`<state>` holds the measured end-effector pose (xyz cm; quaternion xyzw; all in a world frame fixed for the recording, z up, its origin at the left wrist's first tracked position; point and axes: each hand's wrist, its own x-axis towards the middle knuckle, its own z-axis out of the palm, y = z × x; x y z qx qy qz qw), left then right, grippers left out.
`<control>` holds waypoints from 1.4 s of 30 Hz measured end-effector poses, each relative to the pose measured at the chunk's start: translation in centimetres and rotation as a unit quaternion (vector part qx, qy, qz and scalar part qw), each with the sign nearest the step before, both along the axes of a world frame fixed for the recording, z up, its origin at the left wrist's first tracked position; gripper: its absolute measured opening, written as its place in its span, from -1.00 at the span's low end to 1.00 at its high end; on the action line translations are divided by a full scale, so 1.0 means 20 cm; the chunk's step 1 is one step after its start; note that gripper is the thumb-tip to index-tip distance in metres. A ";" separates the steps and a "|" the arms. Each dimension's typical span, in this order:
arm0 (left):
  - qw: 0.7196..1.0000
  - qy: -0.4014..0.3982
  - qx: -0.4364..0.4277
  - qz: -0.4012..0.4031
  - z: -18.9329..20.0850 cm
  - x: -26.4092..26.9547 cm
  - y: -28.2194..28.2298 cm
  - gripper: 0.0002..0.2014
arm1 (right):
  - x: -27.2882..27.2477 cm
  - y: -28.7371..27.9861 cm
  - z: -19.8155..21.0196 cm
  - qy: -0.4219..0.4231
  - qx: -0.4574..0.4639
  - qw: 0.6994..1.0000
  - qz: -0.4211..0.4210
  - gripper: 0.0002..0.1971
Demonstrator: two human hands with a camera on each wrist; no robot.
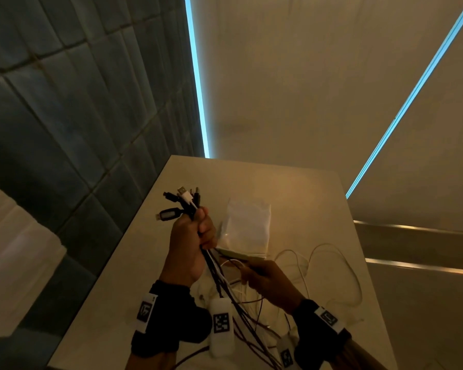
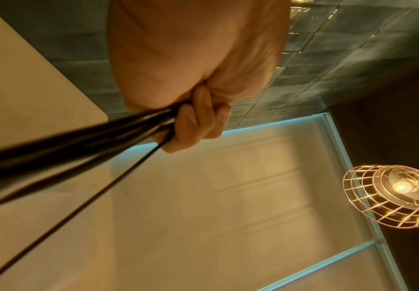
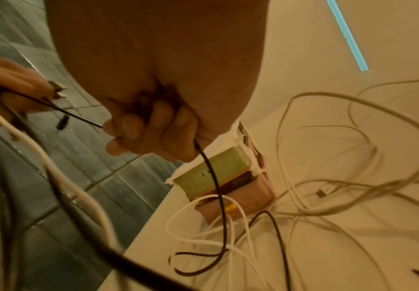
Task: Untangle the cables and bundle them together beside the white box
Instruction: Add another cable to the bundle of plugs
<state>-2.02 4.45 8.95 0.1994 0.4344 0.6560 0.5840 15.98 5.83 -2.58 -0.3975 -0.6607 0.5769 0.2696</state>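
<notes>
My left hand (image 1: 195,236) is raised above the table and grips a bunch of black and white cables (image 1: 217,273), their plugs (image 1: 181,200) sticking up out of the fist. In the left wrist view the curled fingers (image 2: 198,122) close round dark cables (image 2: 83,141). My right hand (image 1: 267,279), lower and to the right, grips one thin black cable (image 3: 213,189) that runs down to the table. The white box (image 1: 249,225) stands just behind both hands, with its side (image 3: 213,173) in the right wrist view. Loose white cables (image 1: 332,265) loop on the table to the right.
The pale table (image 1: 292,188) ends close on the left, where a dark tiled wall (image 1: 78,116) stands. A wire-cage lamp (image 2: 390,196) hangs overhead. A cable plug (image 3: 324,192) lies among the loose white loops.
</notes>
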 end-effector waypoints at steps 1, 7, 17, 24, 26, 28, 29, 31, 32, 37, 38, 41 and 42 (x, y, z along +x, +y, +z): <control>1.000 0.005 0.004 0.004 0.00 0.00 0.00 -0.72 | 0.01 0.01 -0.03 -0.012 -0.008 1.000 0.000 -0.69; 0.999 0.047 0.023 0.013 0.05 -0.05 -0.01 -0.70 | 0.14 0.02 -0.19 -0.144 -0.023 0.989 -0.026 -0.68; 0.979 0.192 -0.064 -0.015 0.03 0.07 -0.01 -0.81 | -0.05 0.04 0.58 0.155 0.026 0.986 -0.059 -0.87; 1.000 -0.023 0.006 -0.004 0.11 0.11 -0.03 -0.77 | -0.04 0.01 0.54 0.148 -0.069 0.986 -0.017 -0.81; 0.999 -0.022 0.022 -0.017 0.10 0.11 -0.02 -0.81 | -0.02 0.02 0.46 0.126 -0.080 0.989 -0.009 -0.84; 0.998 -0.027 0.049 -0.033 0.09 0.11 -0.01 -0.82 | -0.01 0.02 0.39 0.109 -0.086 0.990 0.001 -0.83; 0.997 -0.031 0.063 -0.039 0.08 0.11 -0.01 -0.81 | -0.01 0.02 0.36 0.105 -0.087 0.991 0.001 -0.81; 0.995 -0.040 0.085 -0.045 0.08 0.11 0.00 -0.79 | -0.01 0.03 0.28 0.100 -0.088 0.991 -0.008 -0.78; 0.994 -0.048 0.091 -0.046 0.07 0.11 0.00 -0.77 | 0.00 0.03 0.25 0.093 -0.084 0.992 -0.008 -0.77; 0.994 -0.050 0.089 -0.036 0.08 0.08 0.00 -0.78 | 0.03 0.03 0.09 0.034 -0.063 0.997 -0.013 -0.72; 0.995 -0.041 0.084 -0.037 0.08 0.08 0.00 -0.81 | 0.03 0.02 0.08 0.033 -0.064 0.997 -0.013 -0.72; 0.996 -0.020 0.072 -0.041 0.08 0.06 0.00 -0.84 | -0.01 0.02 0.06 0.034 -0.068 0.997 -0.013 -0.71; 0.997 -0.016 0.070 -0.037 0.08 0.05 0.00 -0.81 | -0.01 0.02 0.04 0.027 -0.070 0.997 -0.014 -0.71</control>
